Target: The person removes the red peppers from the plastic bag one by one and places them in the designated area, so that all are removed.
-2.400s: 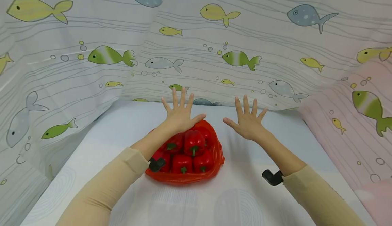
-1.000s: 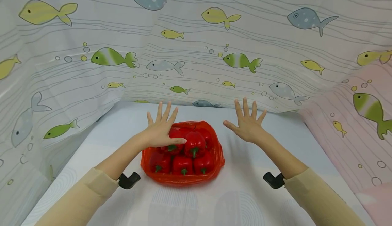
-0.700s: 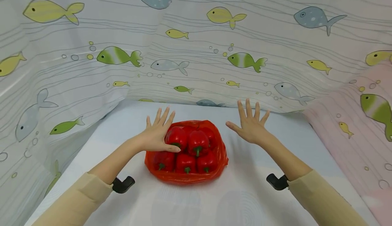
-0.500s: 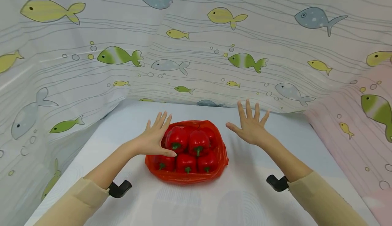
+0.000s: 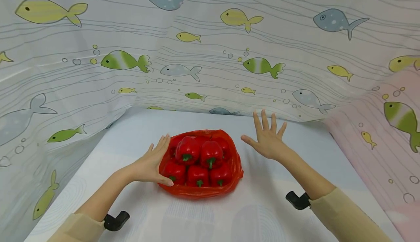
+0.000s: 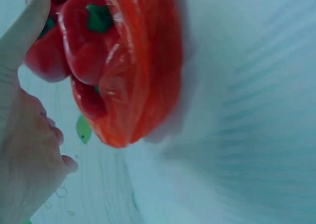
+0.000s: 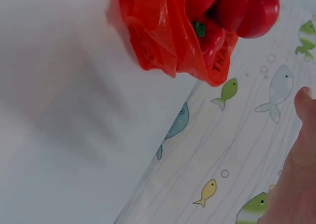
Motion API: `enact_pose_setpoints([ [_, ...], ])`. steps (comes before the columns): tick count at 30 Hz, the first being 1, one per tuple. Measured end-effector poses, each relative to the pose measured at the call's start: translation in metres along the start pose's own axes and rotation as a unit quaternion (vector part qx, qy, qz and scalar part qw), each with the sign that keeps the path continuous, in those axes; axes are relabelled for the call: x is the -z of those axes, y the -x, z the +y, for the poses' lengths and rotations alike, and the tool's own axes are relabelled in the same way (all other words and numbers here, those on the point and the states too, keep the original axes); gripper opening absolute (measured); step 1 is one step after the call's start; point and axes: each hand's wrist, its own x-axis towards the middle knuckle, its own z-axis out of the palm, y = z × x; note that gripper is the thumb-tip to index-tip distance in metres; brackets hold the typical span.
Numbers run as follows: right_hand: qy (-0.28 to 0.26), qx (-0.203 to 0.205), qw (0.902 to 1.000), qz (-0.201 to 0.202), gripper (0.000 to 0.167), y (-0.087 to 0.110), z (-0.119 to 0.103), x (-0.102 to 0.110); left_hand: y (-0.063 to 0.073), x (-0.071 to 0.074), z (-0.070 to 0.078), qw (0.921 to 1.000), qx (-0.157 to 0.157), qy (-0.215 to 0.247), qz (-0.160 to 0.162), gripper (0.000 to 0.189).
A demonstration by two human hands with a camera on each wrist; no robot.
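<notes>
In the head view an orange-red plastic bag (image 5: 197,194) lies opened out on the table, with several red bell peppers (image 5: 211,153) piled in it, green stems toward me. My left hand (image 5: 149,165) is at the bag's left side, fingers extended and thumb spread; whether it touches the bag is unclear. In the left wrist view the thumb (image 6: 29,26) overlaps the peppers (image 6: 81,41). My right hand (image 5: 269,141) hovers to the right of the bag, fingers spread, holding nothing. The right wrist view shows part of that hand (image 7: 296,169), apart from the bag (image 7: 153,31).
A white table (image 5: 262,213) bears the bag. Fish-printed curtain (image 5: 210,52) rises behind and along both sides of the table. A black wrist camera (image 5: 116,221) sits on the left forearm, another black camera (image 5: 298,200) on the right.
My left hand has moved left and toward me, from above the peppers down to the bag's left side, uncovering more peppers. My right hand stays nearly in place, fingers still spread.
</notes>
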Motion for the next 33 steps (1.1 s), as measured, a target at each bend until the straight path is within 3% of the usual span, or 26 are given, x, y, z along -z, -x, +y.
enact_pose_setpoints([
  [12,-0.005,0.009,0.9999,-0.003,0.096,0.000,-0.004,-0.002,0.016,-0.023,-0.022,0.9993,0.026,0.025,0.005,0.137],
  [19,-0.014,0.034,0.9993,-0.003,0.098,-0.001,-0.007,-0.006,0.020,-0.033,-0.029,0.9993,0.024,0.024,0.013,0.131],
  [26,-0.024,0.099,0.9948,-0.014,0.100,-0.005,-0.018,-0.007,0.019,-0.035,-0.030,0.9989,0.032,0.031,0.014,0.129],
  [33,-0.046,0.184,0.9818,-0.005,0.106,-0.010,-0.034,-0.011,0.018,-0.039,-0.031,0.9987,0.039,0.031,0.013,0.128],
])
